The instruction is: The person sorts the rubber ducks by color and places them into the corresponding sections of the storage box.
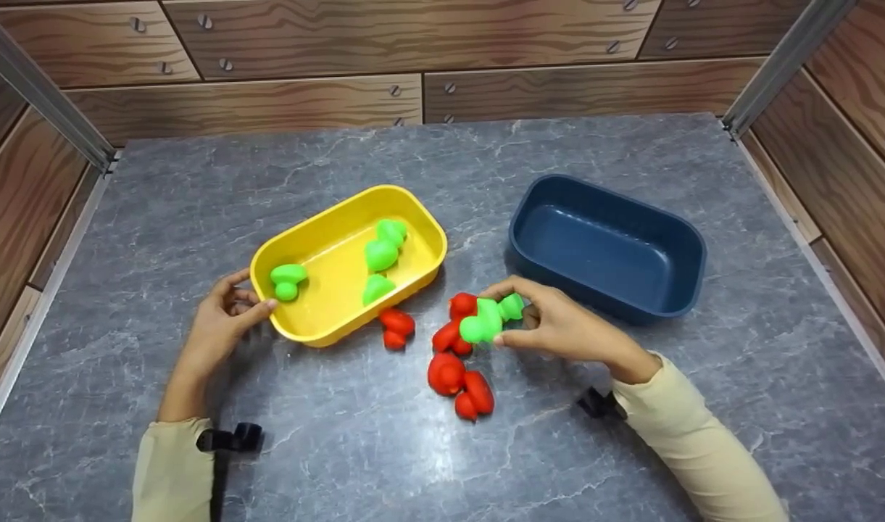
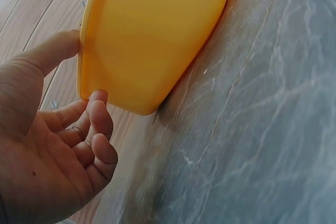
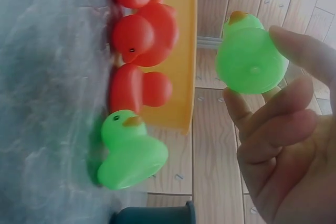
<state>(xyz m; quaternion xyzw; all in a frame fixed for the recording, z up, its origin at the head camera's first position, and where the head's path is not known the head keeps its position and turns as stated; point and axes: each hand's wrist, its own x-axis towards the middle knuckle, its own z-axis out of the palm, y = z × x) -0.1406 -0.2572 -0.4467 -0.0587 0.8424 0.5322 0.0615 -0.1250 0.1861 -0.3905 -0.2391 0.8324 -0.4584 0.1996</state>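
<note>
My right hand (image 1: pixel 558 326) pinches a green rubber duck (image 1: pixel 480 326) between thumb and fingers, just above the table; in the right wrist view the duck (image 3: pixel 251 59) shows its underside. A second green duck (image 3: pixel 131 150) stands on the table below the hand (image 3: pixel 283 145). Several red ducks (image 1: pixel 449 373) lie in a loose cluster left of it. My left hand (image 1: pixel 228 312) holds the near left corner of the yellow tray (image 1: pixel 413 206), thumb on the rim and curled fingers against the wall (image 2: pixel 152 40). Several green ducks (image 1: pixel 380 254) lie in that tray.
A dark blue tray (image 1: pixel 692 246) with nothing in it stands to the right of my right hand. Everything sits on a grey marble-look tabletop (image 1: pixel 341 449), walled by wood-grain panels (image 1: pixel 283 101) at the back and both sides.
</note>
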